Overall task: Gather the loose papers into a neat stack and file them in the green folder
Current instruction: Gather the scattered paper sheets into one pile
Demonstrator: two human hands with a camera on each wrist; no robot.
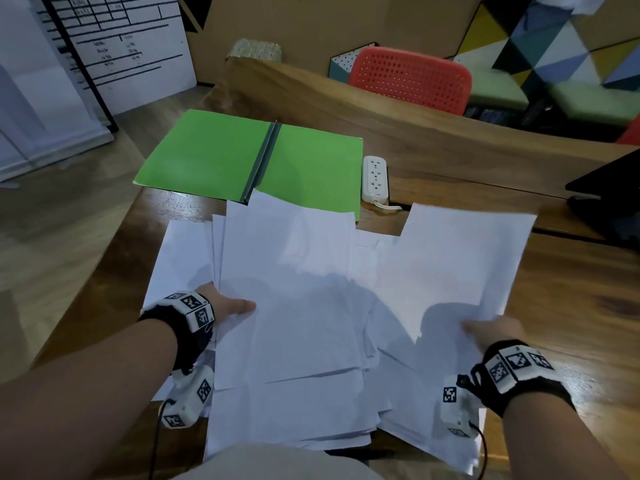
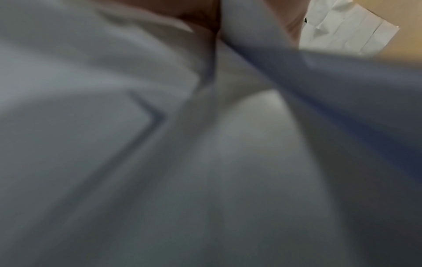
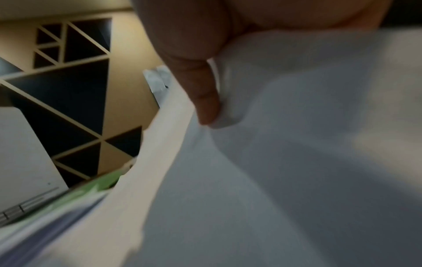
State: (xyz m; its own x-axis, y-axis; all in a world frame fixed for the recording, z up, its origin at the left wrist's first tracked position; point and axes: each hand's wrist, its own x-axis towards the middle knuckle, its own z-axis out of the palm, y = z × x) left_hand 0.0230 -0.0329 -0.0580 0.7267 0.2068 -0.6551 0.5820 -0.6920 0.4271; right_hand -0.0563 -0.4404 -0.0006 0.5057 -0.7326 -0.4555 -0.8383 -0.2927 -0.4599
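Several loose white papers [image 1: 294, 306] lie overlapping on the wooden desk [image 1: 568, 306] in front of me. The green folder [image 1: 249, 161] lies open and flat behind them, its near edge under the sheets. My left hand [image 1: 230, 308] grips the left edge of a central bundle, thumb on top, fingers hidden beneath. My right hand [image 1: 491, 332] pinches the near corner of a raised sheet [image 1: 460, 258] at the right. In the right wrist view the thumb [image 3: 205, 101] presses on white paper [image 3: 274, 162]. The left wrist view is blurred, filled with paper [image 2: 160, 144].
A white power strip [image 1: 375, 178] lies just right of the folder. A dark laptop [image 1: 609, 192] sits at the desk's right edge. A wooden partition [image 1: 381, 109] runs behind the desk, with a red chair [image 1: 412, 77] beyond it. The floor drops away at left.
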